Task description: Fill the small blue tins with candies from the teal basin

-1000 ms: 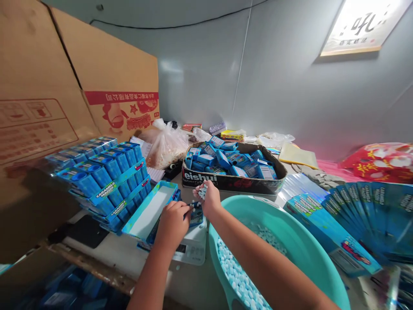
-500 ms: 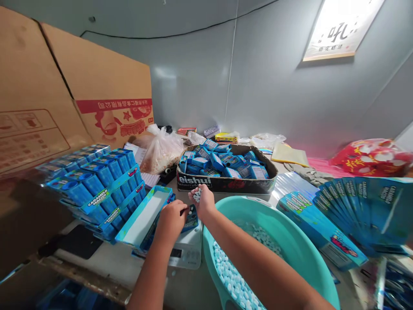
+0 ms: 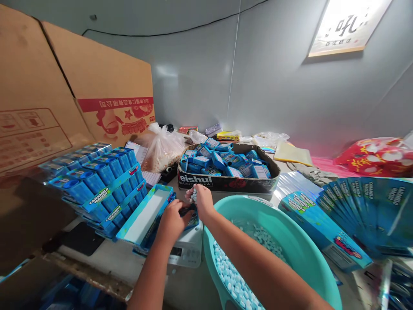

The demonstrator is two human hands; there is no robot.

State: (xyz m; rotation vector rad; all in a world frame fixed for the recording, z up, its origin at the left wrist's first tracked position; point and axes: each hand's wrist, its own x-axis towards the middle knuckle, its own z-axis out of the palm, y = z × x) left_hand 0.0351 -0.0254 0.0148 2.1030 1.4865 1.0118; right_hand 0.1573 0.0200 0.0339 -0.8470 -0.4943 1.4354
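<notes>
My right hand [image 3: 202,201] is curled around some small pale candies [image 3: 194,194], beside the front edge of the black carton. Closed at the fingers, my left hand [image 3: 174,218] grips a small dark object [image 3: 187,209] that I cannot make out clearly. Beneath both hands a small blue box [image 3: 192,221] is partly hidden over the white scale [image 3: 190,249]. To the right, a turquoise basin [image 3: 309,249] holds many pale candies [image 3: 230,275] under my right forearm. An open blue tray [image 3: 145,211] lies left of my left hand.
Stacked blue display boxes [image 3: 103,193] stand at left before large brown cartons [image 3: 112,82]. A black carton [image 3: 232,185] of small blue boxes sits behind my hands. A plastic bag [image 3: 164,146] is behind left. Blue packaging [image 3: 325,232] lies at right.
My right hand has tilted inward and moved slightly left, bringing its candies closer over my left hand. The dark object at my left fingers now shows more. The view has shifted slightly.
</notes>
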